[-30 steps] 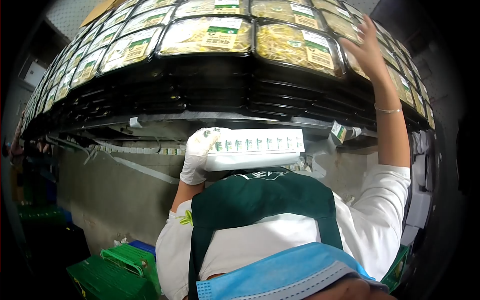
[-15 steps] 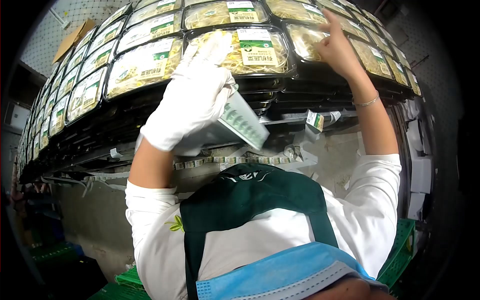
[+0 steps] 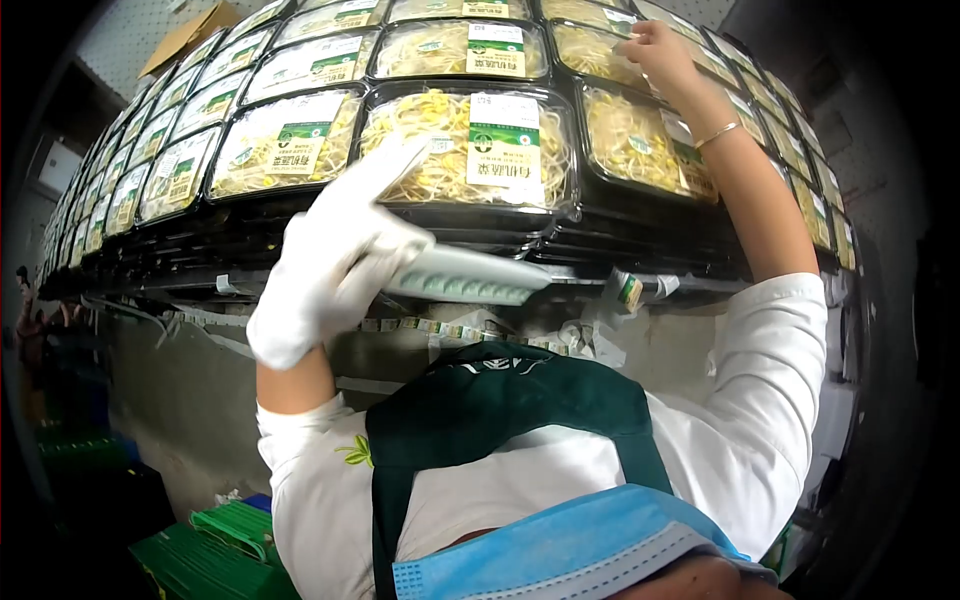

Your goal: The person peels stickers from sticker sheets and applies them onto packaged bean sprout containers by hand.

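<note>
My left hand [image 3: 335, 260], in a white glove, grips a pale green sheet [image 3: 470, 276] with a row of oval marks, which looks like a sticker sheet. One gloved finger stretches out over the near edge of a bean sprout pack [image 3: 420, 118] with a green and white label. My right hand [image 3: 662, 58], bare and with a bracelet at the wrist, reaches over a pack farther back [image 3: 590, 52]. Its fingers are bent and drawn together; whatever they hold is too small to make out. Below that forearm sits another bean sprout pack [image 3: 625, 140].
Rows of labelled packs on black trays [image 3: 290, 140] stretch left, right and back in stacks. A strip of small labels [image 3: 440, 328] and crumpled backing paper [image 3: 600, 335] hang along the front edge. Green crates [image 3: 210, 555] stand low on the left; a cardboard box [image 3: 190, 38] lies behind.
My left hand has drawn back toward me and left, with the sheet swinging nearly level. My right hand's raised finger has bent in, and the packs appear lower in view.
</note>
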{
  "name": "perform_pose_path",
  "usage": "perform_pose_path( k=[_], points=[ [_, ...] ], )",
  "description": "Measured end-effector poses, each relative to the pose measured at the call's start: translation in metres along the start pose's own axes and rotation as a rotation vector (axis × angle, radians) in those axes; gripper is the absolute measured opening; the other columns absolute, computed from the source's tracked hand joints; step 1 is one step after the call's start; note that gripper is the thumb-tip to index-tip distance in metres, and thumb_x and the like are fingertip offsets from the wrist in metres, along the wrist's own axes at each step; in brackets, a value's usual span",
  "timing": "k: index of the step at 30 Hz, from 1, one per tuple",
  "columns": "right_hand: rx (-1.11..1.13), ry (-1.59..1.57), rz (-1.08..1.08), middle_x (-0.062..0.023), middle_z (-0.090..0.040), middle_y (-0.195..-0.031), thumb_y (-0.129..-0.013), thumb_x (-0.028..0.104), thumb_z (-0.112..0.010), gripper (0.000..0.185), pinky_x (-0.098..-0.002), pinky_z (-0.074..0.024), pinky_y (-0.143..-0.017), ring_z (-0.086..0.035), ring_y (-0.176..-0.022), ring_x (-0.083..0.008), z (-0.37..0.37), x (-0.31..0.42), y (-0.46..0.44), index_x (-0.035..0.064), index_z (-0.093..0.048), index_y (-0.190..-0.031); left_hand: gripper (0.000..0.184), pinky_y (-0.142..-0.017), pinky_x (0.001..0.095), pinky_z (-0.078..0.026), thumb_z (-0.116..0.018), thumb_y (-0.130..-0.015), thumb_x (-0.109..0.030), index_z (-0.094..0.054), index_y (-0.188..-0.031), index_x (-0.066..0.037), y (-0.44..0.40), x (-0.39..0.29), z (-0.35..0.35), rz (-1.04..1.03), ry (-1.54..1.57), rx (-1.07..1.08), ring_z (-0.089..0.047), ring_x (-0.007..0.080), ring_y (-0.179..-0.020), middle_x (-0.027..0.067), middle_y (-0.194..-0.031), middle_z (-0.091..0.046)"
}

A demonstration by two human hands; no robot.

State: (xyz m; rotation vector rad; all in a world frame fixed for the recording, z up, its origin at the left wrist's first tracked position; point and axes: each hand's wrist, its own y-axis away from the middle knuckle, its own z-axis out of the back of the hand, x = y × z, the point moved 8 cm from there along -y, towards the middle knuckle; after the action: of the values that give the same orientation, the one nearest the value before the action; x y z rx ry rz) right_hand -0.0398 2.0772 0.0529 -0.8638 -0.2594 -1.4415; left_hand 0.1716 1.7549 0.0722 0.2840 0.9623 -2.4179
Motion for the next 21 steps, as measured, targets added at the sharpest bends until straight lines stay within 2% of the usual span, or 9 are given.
perform_pose_path(
  k=[2, 4, 5, 9, 12, 14, 16, 17, 21],
  points=[
    [0.0, 0.295, 0.192, -0.0102, -0.058, -0.079, -0.071, 0.019, -0.062, 0.045, -0.029, -0.0435, -0.061, -0.055, -0.067, -0.0195, -0.012, 0.025, 0.003, -0.0008, -0.044, -0.107, 0.014, -0.086, 0.0343, -0.04, -0.056, -0.061, 0.005, -0.06, -0.075, 0.002, 0.025, -0.003, 0.007, 0.054, 0.178, -0.229, -0.053, 0.0326, -0.097, 0.0241, -0.105, -0.053],
    [0.093, 0.449, 0.264, -0.0164, -0.06, -0.082, -0.072, 0.02, -0.059, 0.048, -0.0359, -0.0448, -0.072, -0.057, -0.081, -0.0304, -0.023, 0.037, 0.009, 0.0025, -0.04, -0.113, 0.016, -0.083, 0.032, -0.042, -0.054, -0.065, 0.002, -0.061, -0.08, 0.005, 0.065, 0.009, -0.01, 0.588, 0.579, -0.224, -0.054, 0.0307, -0.096, 0.0246, -0.102, -0.055],
    [0.149, 0.589, 0.154, -0.0181, -0.059, -0.089, -0.073, 0.023, -0.057, 0.048, -0.0382, -0.0434, -0.076, -0.055, -0.088, -0.0328, -0.021, 0.034, 0.01, 0.0053, -0.04, -0.115, 0.017, -0.082, 0.031, -0.042, -0.053, -0.069, -0.001, -0.06, -0.083, 0.005, 0.078, 0.009, -0.019, 0.564, 0.663, -0.193, -0.055, 0.0287, -0.094, 0.0236, -0.1, -0.056],
    [0.19, 0.769, 0.093, -0.0263, -0.042, -0.115, -0.068, 0.065, -0.046, 0.082, -0.0434, -0.0334, -0.09, -0.039, -0.11, -0.0382, -0.004, -0.021, -0.019, 0.0105, -0.032, -0.126, 0.022, -0.077, 0.0287, -0.043, -0.052, -0.08, -0.013, -0.059, -0.087, 0.006, 0.117, 0.024, -0.055, 0.684, 0.798, -0.312, -0.057, 0.0224, -0.088, 0.019, -0.097, -0.058],
    [0.156, 0.859, 0.21, -0.0291, -0.045, -0.111, -0.064, 0.065, -0.052, 0.088, -0.0425, -0.0342, -0.09, -0.04, -0.109, -0.0385, 0.005, -0.014, -0.046, 0.0035, -0.033, -0.125, 0.02, -0.075, 0.0289, -0.044, -0.054, -0.08, -0.013, -0.059, -0.086, 0.005, 0.125, 0.037, -0.071, 0.708, 0.828, -0.338, -0.057, 0.0217, -0.085, 0.0179, -0.097, -0.058],
    [0.201, 0.666, 0.149, -0.0261, -0.044, -0.114, -0.065, 0.063, -0.053, 0.085, -0.0415, -0.0336, -0.091, -0.038, -0.113, -0.0371, -0.003, -0.008, -0.069, 0.0007, -0.039, -0.121, 0.016, -0.069, 0.0257, -0.044, -0.055, -0.079, -0.009, -0.058, -0.088, 0.004, 0.129, 0.045, -0.08, 0.706, 0.777, -0.333, -0.056, 0.0161, -0.078, 0.013, -0.09, -0.06],
    [0.136, 0.495, 0.127, -0.0237, -0.047, -0.112, -0.065, 0.064, -0.051, 0.085, -0.0389, -0.0339, -0.092, -0.04, -0.112, -0.0347, -0.023, -0.008, -0.09, -0.0003, -0.041, -0.119, 0.018, -0.069, 0.0218, -0.044, -0.056, -0.08, -0.013, -0.055, -0.084, 0.005, 0.142, 0.055, -0.098, 0.846, 0.825, -0.295, -0.058, 0.0168, -0.079, 0.019, -0.092, -0.058],
    [0.06, 0.584, 0.132, -0.0228, -0.051, -0.107, -0.069, 0.052, -0.056, 0.073, -0.036, -0.0388, -0.086, -0.05, -0.102, -0.0303, -0.027, -0.004, -0.094, -0.002, -0.044, -0.116, 0.014, -0.067, 0.0205, -0.045, -0.054, -0.081, -0.008, -0.053, -0.085, 0.005, 0.153, 0.06, -0.106, 0.862, 0.964, -0.348, -0.058, 0.015, -0.079, 0.0183, -0.091, -0.058],
    [-0.026, 0.413, 0.225, -0.0178, -0.053, -0.105, -0.075, 0.033, -0.058, 0.054, -0.0328, -0.0412, -0.079, -0.054, -0.092, -0.0259, -0.011, -0.009, -0.115, -0.0004, -0.044, -0.114, 0.014, -0.073, 0.0277, -0.048, -0.054, -0.081, -0.01, -0.053, -0.085, 0.003, 0.178, 0.068, -0.12, 1.013, 0.987, -0.286, -0.058, 0.0191, -0.083, 0.0202, -0.094, -0.058]
  ],
)
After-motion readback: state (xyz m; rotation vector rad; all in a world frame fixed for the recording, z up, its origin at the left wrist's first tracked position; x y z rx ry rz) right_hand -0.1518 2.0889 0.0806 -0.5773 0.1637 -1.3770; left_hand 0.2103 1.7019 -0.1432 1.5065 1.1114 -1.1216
